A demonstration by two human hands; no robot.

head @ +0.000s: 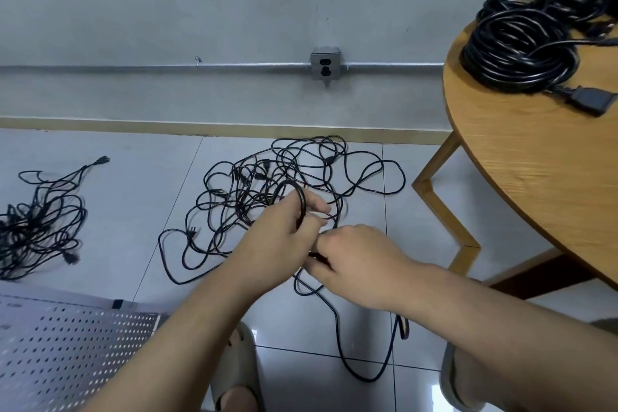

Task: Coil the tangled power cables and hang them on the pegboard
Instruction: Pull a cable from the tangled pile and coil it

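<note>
Mid-coil, one cable. Left hand (284, 234) at frame centre, fingers curled round a small coil (303, 202) of black cable; loops ride over the fingers, ring standing roughly upright. Right hand (356, 254) just right of it, touching or nearly so, fingers bent and pinching the same cable where it leaves the coil; exact grip half hidden by the knuckles.

Slack (337, 328) drops from between the hands toward lower centre, long axis top to bottom of frame, bends near the bottom edge and climbs back up at right. Right hand nearer the slack, so next loop probably fed up from below, right to left.

Main tangle (254, 184) on the floor behind the hands, upper centre; whether the slack is free of it: cannot tell. Second tangle (40, 221) at far left. Coiled bundle (515, 50) on table (535, 184), upper right. Pegboard (67, 344) lower left, well apart from the coil. Judged early in task: two tangles to go.
</note>
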